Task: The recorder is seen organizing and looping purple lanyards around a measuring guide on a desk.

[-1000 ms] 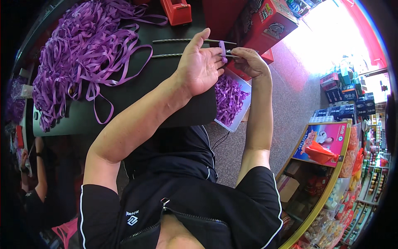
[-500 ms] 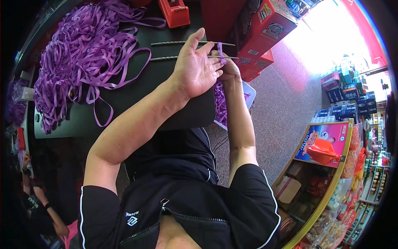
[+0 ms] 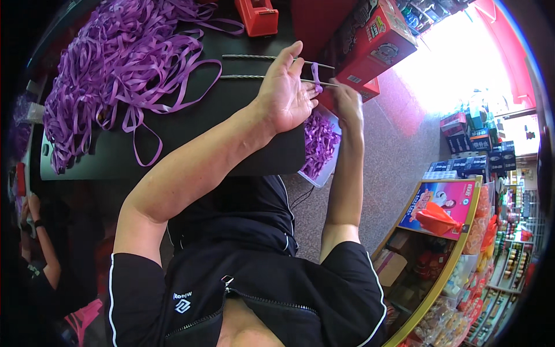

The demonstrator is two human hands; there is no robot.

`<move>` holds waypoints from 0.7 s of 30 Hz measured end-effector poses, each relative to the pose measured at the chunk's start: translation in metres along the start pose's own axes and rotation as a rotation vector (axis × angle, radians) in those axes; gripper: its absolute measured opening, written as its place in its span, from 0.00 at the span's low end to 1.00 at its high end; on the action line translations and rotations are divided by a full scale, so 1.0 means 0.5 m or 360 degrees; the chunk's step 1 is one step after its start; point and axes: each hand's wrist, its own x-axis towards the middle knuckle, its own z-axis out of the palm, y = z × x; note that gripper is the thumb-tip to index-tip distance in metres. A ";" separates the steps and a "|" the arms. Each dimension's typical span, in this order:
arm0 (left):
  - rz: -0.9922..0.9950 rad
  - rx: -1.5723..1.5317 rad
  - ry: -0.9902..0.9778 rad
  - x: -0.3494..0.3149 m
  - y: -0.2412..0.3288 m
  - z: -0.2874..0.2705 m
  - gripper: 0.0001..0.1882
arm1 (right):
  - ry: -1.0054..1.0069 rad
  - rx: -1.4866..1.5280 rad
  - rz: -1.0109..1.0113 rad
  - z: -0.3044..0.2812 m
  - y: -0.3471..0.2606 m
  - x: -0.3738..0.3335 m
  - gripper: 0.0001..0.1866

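My left hand [image 3: 288,99] is palm-up over the dark table, its thumb raised and its other fingers loosely stretched to the right. Two thin twisted metal rods [image 3: 241,76] run behind it and stick out on both sides. Near their right ends, a narrow purple ribbon [image 3: 315,74] loops across both rods, with a small bunched part at the lower one. My left fingertips lie beside that bunch, perhaps touching it. At the right tips of the rods is my right hand [image 3: 349,105], blurred by motion; whether it holds anything is hidden.
A big tangled heap of purple ribbon [image 3: 115,75] covers the table's left side. Behind the rods stand a red tape dispenser [image 3: 258,18] and red cartons [image 3: 378,43]. A pale bin [image 3: 330,168] of ribbon pieces sits below the table's right edge. A glass display case [image 3: 425,254] is at right.
My right hand has drawn away to the right from behind my left hand. The left hand stays at the rods. The whole view has shifted slightly.
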 end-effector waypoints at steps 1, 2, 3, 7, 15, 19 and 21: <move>0.0009 0.0017 0.0020 -0.001 -0.002 0.003 0.54 | 0.0228 -0.0239 -0.0153 -0.010 -0.021 -0.011 0.14; 0.0010 0.0024 0.0006 -0.002 -0.003 0.005 0.54 | 0.0281 -0.0159 -0.0311 -0.014 -0.041 -0.019 0.15; 0.0015 0.0013 0.0000 -0.004 -0.003 0.006 0.54 | 0.0268 -0.0311 -0.0416 -0.011 -0.060 -0.024 0.15; 0.0014 0.0029 -0.0016 -0.007 0.000 0.001 0.54 | 0.0194 -0.1002 -0.0613 0.057 -0.154 -0.063 0.17; 0.0057 -0.0025 -0.0087 -0.008 -0.003 0.002 0.52 | 0.0123 -0.1723 -0.0623 0.096 -0.173 -0.061 0.13; 0.0061 -0.0045 -0.0076 -0.003 -0.004 0.000 0.51 | 0.0089 -0.1839 -0.0523 0.105 -0.189 -0.061 0.11; 0.0054 -0.0043 -0.0068 0.007 -0.006 -0.006 0.51 | 0.0065 -0.1893 -0.0453 0.109 -0.197 -0.054 0.11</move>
